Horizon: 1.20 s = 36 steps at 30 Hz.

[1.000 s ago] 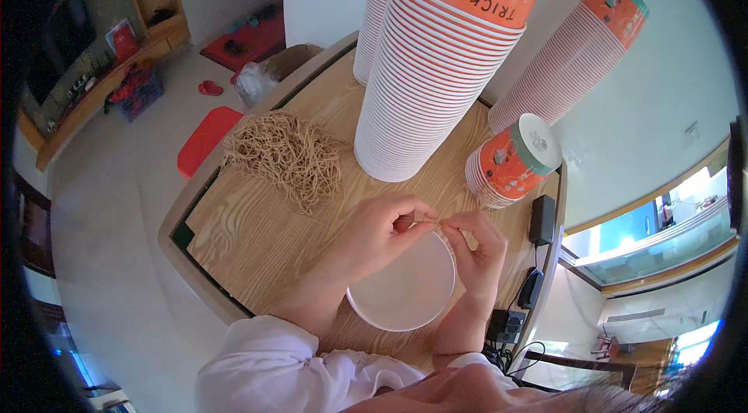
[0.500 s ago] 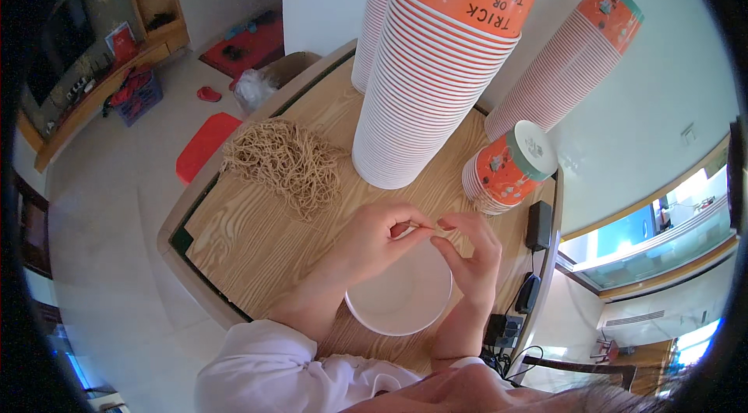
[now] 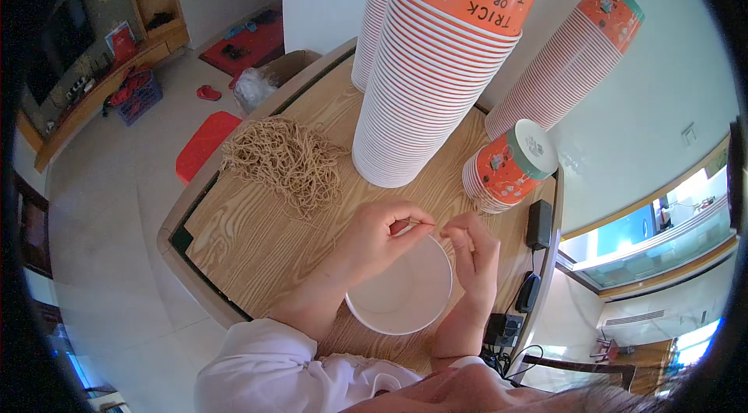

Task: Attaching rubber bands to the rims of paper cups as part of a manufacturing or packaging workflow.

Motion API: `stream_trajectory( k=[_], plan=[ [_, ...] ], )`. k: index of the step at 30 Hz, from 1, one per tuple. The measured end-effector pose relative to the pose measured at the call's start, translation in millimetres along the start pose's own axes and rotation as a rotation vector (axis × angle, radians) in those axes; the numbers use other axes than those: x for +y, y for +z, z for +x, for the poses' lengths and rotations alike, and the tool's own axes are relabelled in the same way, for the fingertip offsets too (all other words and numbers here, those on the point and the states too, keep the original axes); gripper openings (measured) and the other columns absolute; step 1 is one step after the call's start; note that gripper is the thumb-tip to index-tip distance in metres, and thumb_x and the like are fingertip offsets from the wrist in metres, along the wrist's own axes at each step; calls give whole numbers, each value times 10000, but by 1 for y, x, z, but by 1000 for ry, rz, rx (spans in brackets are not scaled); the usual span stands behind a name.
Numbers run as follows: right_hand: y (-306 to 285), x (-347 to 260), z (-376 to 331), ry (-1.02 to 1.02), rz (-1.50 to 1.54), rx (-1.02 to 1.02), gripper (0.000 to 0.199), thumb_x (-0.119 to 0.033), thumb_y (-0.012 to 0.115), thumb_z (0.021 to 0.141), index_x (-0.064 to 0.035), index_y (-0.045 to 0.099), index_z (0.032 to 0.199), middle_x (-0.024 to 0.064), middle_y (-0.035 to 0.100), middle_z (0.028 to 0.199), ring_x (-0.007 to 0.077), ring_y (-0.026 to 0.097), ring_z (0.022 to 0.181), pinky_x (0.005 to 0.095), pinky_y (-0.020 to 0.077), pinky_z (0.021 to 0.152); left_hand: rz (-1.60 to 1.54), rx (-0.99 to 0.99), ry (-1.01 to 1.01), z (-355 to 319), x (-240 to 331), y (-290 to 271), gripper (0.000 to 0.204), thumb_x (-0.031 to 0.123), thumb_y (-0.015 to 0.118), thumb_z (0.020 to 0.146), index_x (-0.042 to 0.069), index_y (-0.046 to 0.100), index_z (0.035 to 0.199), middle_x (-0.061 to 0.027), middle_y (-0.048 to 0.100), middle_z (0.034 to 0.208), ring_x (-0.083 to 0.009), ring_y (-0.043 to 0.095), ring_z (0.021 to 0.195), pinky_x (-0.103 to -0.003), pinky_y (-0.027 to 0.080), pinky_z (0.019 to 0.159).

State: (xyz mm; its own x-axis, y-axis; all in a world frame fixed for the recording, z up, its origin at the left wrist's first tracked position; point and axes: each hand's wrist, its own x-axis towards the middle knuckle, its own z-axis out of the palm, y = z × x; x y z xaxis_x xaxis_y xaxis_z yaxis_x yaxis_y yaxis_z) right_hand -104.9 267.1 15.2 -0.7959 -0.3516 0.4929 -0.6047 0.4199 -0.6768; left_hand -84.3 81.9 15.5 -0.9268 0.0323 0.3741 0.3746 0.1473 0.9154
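Above the far rim of a white paper bucket (image 3: 397, 300), my two hands are raised with their fingertips close together. My left hand (image 3: 382, 238) pinches what looks like a thin strand of twine between thumb and forefinger. A short gap to its right, my right hand (image 3: 474, 251) is also closed in a pinch, apparently on the same strand; so thin a thing is hard to make out. The bucket stands mouth up on the wooden table (image 3: 249, 257), its inside facing me. A tangled heap of tan twine (image 3: 284, 164) lies beyond my left hand.
Tall nested stacks of paper buckets (image 3: 436, 78) rise at the back, one more stack (image 3: 561, 62) behind right. A short orange stack (image 3: 506, 167) lies upside down near the right edge, beside black power adapters (image 3: 538, 224) and cables. A red stool (image 3: 206, 146) stands left of the table.
My fingertips have drawn slightly apart. The right fingers have curled in more, while the left hand has hardly moved. The bucket, twine heap and stacks stay in place.
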Motion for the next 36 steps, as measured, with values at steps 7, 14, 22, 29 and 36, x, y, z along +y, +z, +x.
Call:
stream_trajectory(
  k=[7,14,22,29,36],
  plan=[
    [6,-12,4,-89,21,87,310,1,777,671,-31,633,943,93,639,833,231,619,768,321,495,673,24,-5,1,-1,0,-4,104,107,700,774,60,692,867,-22,512,593,-97,403,503,-276,319,465],
    [8,-4,4,-150,-56,118,188,27,759,660,-16,642,800,97,626,813,259,605,792,334,482,689,35,-22,6,0,-5,-5,113,105,712,766,61,696,869,-24,506,593,-104,409,505,-278,326,469],
    [4,-8,2,-24,-22,78,85,21,683,756,-2,612,796,132,603,805,286,590,794,345,471,703,-23,-18,69,2,0,1,127,64,704,770,73,711,897,-43,604,667,-108,481,538,-271,377,489],
    [1,1,-3,88,136,73,161,11,705,745,-7,602,867,126,609,843,263,604,774,323,479,681,28,-35,34,-1,3,-1,109,74,689,782,66,702,890,-23,583,648,-93,439,525,-263,350,481],
    [7,-7,3,-165,6,140,317,-2,798,634,-21,643,911,100,631,854,245,610,776,337,490,688,-11,-23,33,-1,1,-2,109,89,699,773,65,701,879,0,515,602,-74,378,512,-256,306,465]
  ],
)
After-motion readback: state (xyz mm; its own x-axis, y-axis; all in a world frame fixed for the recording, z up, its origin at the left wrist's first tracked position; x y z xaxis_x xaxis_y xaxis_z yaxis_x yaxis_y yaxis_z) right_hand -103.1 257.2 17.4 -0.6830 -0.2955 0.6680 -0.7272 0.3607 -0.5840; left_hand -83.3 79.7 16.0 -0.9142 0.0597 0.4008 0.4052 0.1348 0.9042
